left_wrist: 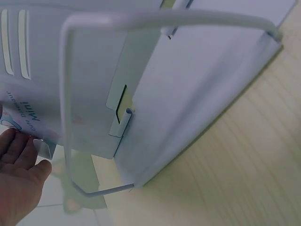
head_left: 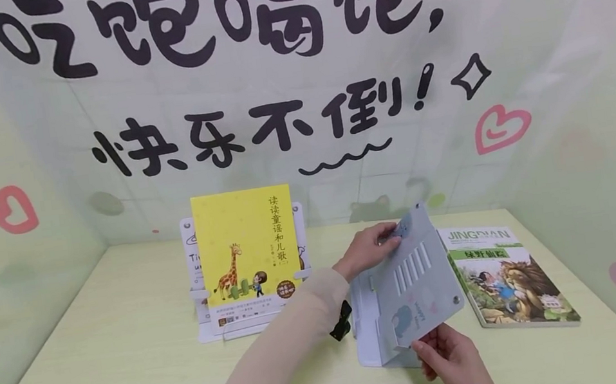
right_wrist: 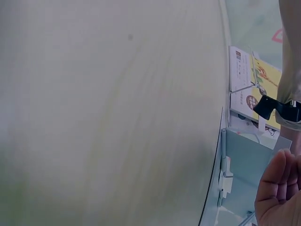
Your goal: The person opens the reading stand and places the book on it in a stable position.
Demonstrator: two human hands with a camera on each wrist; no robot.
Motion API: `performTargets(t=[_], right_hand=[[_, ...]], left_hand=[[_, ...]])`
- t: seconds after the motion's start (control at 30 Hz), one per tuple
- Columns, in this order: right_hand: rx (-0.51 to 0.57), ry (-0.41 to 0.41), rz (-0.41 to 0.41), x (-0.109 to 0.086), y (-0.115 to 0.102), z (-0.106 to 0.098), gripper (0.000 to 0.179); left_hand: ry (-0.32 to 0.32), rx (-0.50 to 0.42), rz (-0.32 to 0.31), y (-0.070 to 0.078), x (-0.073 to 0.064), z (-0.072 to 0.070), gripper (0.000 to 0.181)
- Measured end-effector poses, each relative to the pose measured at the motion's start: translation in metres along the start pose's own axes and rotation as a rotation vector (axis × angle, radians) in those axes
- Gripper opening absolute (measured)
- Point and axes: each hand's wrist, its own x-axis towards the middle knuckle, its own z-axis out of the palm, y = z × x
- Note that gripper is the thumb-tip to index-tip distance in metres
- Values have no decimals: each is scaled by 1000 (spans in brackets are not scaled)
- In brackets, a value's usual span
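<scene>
A pale blue-grey book stand (head_left: 422,287) stands right of centre in the head view, its slotted back panel tilted up from a flat base (head_left: 368,346). My left hand (head_left: 371,250) grips the panel's far edge near a printed dinosaur. At the near lower corner, my right hand (head_left: 452,358) pinches the edge between thumb and fingers. The left wrist view shows my left hand (left_wrist: 19,174) beside a small bent tab (left_wrist: 44,148), with a white wire loop (left_wrist: 66,94) across the foreground. My right hand (right_wrist: 280,188) meets a panel corner in the right wrist view.
A yellow children's book (head_left: 248,252) leans upright on a white book stand (head_left: 202,332) at the left. To the right, another picture book (head_left: 508,276) lies flat beside the panel. A printed fabric wall (head_left: 282,176) encloses the pale wooden table (head_left: 152,381).
</scene>
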Motion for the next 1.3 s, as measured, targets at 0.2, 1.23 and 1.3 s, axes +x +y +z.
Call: performTargets(t=[0.2, 1.23, 1.3], right_hand=[[-16, 46, -42, 1, 3, -4, 12], [-82, 275, -190, 105, 8, -79, 26], [-72, 273, -182, 112, 6, -77, 28]], left_hand=[[68, 23, -17, -3, -4, -2, 41], [443, -69, -109, -14, -68, -14, 53], [446, -77, -117, -14, -73, -14, 55]])
